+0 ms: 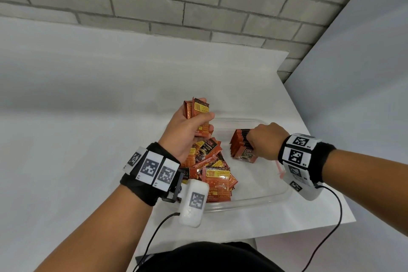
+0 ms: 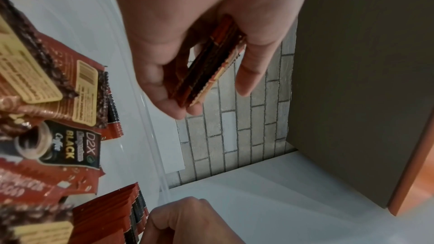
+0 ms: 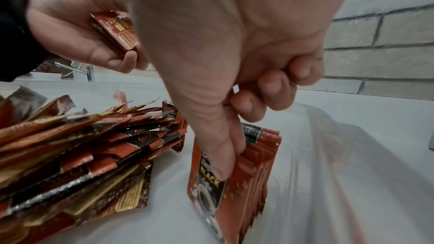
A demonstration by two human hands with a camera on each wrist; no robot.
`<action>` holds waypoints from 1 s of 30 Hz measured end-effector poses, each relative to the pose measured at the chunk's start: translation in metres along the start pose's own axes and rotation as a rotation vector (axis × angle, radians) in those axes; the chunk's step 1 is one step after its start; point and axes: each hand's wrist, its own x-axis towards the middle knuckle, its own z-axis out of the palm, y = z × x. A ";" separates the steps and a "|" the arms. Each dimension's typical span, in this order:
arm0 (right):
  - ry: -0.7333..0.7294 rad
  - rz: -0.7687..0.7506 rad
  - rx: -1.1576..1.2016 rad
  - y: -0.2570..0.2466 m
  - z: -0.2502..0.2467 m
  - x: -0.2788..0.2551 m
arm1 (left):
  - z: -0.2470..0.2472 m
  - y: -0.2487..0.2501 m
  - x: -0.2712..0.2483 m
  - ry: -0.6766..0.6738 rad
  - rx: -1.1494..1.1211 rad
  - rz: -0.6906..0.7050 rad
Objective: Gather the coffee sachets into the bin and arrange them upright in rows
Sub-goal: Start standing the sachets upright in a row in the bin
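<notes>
Inside the clear bin (image 1: 249, 202), bare floor lies open between a loose sachet pile (image 1: 212, 168) at its left and one upright row (image 1: 241, 147) near its far wall, pinched by the right hand (image 1: 266, 142), while the left hand (image 1: 189, 130) above the bin's left rim grips a small stack (image 1: 199, 109), count unclear.

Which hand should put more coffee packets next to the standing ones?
Probably the left hand: it already grips a small stack of sachets above the bin, while the right hand is busy steadying the upright row.
</notes>
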 end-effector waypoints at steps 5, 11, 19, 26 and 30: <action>0.009 0.006 0.001 0.000 -0.002 0.000 | 0.000 0.000 0.000 -0.009 0.021 -0.006; -0.005 0.023 0.048 0.002 -0.003 -0.001 | 0.000 -0.001 0.000 -0.012 0.003 -0.015; -0.004 0.049 0.064 0.006 -0.009 0.000 | 0.000 -0.002 0.001 -0.015 -0.027 -0.030; 0.018 0.061 0.178 0.013 -0.011 -0.004 | 0.002 -0.005 0.001 -0.010 -0.085 -0.068; 0.219 0.025 0.635 0.020 -0.024 -0.016 | 0.002 -0.004 0.000 -0.079 -0.117 -0.114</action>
